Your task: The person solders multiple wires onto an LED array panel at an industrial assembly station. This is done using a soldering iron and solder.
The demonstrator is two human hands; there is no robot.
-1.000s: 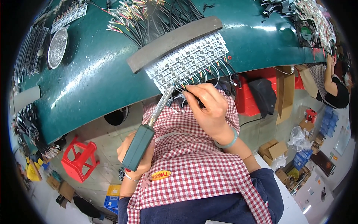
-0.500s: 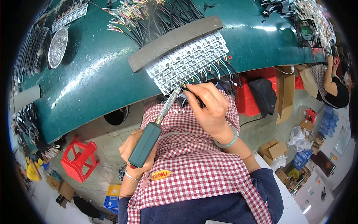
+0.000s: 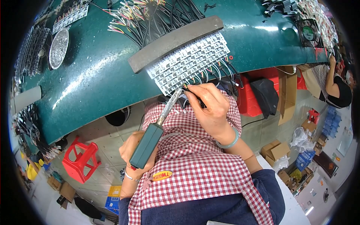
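Note:
My left hand (image 3: 129, 152) is wrapped round the green handle of a soldering iron (image 3: 147, 145). Its metal barrel slants up and away, and its tip meets the near edge of a panel of white circuit boards (image 3: 189, 62). Close by the tip, my right hand (image 3: 212, 108) pinches thin wires (image 3: 185, 86) against that same edge; its fingertips partly hide them. Along the panel's right side, several white and coloured wires (image 3: 215, 70) hang from the boards over the table edge. A dark curved bar (image 3: 176, 42) lies across the panel's far side.
Bundled black cables (image 3: 165, 18) lie beyond the bar on the green table (image 3: 97, 75). An oval metal dish (image 3: 59, 48) sits at left, a small fan (image 3: 308, 33) at far right. Below stand a red stool (image 3: 80, 159) and a cardboard box (image 3: 287, 95). Another person (image 3: 337, 84) works at right.
Both hands, the soldering iron and the panel stay nearly where they were. At far right, the other person's arms have shifted slightly.

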